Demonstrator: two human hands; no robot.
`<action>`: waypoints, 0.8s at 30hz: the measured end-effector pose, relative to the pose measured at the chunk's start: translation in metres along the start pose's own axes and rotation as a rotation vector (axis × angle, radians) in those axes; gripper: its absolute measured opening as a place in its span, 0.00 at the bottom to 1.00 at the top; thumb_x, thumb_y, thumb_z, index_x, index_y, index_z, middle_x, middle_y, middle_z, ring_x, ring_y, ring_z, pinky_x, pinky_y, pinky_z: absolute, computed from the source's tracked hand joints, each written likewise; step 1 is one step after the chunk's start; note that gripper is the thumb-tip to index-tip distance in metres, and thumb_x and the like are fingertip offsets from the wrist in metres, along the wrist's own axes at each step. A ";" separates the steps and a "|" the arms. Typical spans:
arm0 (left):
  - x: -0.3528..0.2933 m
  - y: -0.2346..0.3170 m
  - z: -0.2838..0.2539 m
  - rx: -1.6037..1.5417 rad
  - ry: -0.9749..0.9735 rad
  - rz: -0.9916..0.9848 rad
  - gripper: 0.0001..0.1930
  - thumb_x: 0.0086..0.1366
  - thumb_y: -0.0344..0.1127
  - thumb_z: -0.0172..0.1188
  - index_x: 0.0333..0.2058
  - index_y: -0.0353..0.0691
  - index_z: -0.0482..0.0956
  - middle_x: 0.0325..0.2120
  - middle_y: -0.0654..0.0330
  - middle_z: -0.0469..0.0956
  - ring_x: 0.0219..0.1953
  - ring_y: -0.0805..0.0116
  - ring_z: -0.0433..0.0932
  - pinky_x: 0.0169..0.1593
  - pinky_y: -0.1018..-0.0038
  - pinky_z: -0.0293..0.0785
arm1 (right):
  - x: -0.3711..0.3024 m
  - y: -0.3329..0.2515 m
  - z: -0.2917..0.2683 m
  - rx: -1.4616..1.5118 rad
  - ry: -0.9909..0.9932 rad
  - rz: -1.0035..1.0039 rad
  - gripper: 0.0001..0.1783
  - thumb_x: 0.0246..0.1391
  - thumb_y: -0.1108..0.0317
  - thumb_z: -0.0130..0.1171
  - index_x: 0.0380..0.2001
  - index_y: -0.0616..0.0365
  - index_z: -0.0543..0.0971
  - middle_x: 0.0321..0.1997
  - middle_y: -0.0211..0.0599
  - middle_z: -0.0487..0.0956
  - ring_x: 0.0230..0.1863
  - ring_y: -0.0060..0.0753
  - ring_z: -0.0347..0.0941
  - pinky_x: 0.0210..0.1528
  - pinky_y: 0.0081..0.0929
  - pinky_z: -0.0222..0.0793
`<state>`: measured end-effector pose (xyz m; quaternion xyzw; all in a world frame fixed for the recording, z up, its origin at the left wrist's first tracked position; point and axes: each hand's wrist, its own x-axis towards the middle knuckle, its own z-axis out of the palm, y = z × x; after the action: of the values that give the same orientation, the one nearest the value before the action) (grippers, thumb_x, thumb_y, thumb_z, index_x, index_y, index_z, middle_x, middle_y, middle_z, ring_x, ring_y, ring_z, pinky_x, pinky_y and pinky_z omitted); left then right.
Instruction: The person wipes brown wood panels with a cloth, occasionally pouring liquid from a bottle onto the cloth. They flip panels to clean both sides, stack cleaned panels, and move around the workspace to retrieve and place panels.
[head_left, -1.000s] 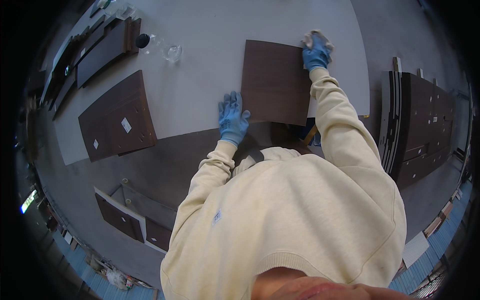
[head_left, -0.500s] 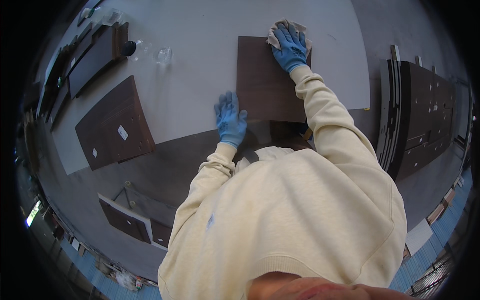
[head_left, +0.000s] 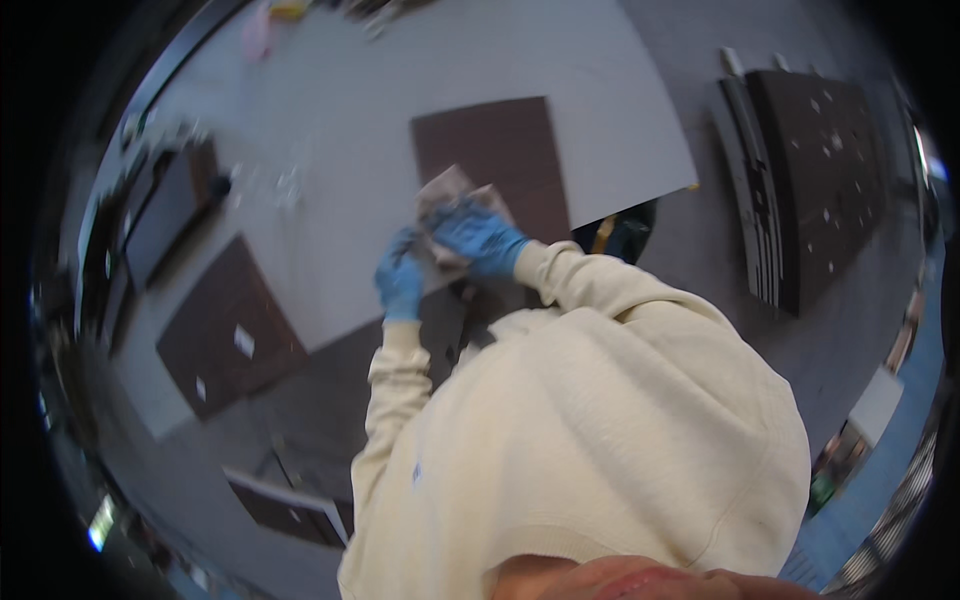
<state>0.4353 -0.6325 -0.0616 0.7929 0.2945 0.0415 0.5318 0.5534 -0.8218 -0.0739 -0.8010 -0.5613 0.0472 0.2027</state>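
A dark brown panel (head_left: 505,150) lies on the pale grey tabletop (head_left: 350,130) in front of me. My right hand (head_left: 478,240), in a blue glove, holds a crumpled beige cloth (head_left: 447,190) at the panel's near-left corner. That corner is hidden under hand and cloth. Just left of the cloth is my left hand (head_left: 400,280), also blue-gloved, by the near edge of the tabletop. Its fingers look bent, but motion blur hides their exact position and whether they touch the cloth.
Another brown panel (head_left: 230,330) with white labels lies at the tabletop's left corner. Behind it are more dark panels (head_left: 170,215) and clear plastic items (head_left: 288,187). A stack of dark boards (head_left: 815,180) stands to the right. Below left is a lower panel (head_left: 285,510).
My right hand has brought the cloth from the panel's far-right corner to its near-left corner. My left hand has shifted slightly left and nearer me. The whole view has turned.
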 end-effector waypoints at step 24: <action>0.104 0.046 0.072 0.794 -0.313 0.770 0.33 0.66 0.35 0.57 0.69 0.33 0.63 0.72 0.37 0.56 0.76 0.34 0.49 0.78 0.49 0.42 | -0.054 0.101 -0.054 -0.234 0.310 0.209 0.39 0.60 0.53 0.57 0.73 0.53 0.64 0.77 0.50 0.60 0.80 0.51 0.52 0.78 0.63 0.40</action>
<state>0.5677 -0.6501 -0.0787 0.9787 -0.1044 0.0006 0.1770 0.6388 -0.9154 -0.0711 -0.8706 -0.4390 -0.1213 0.1862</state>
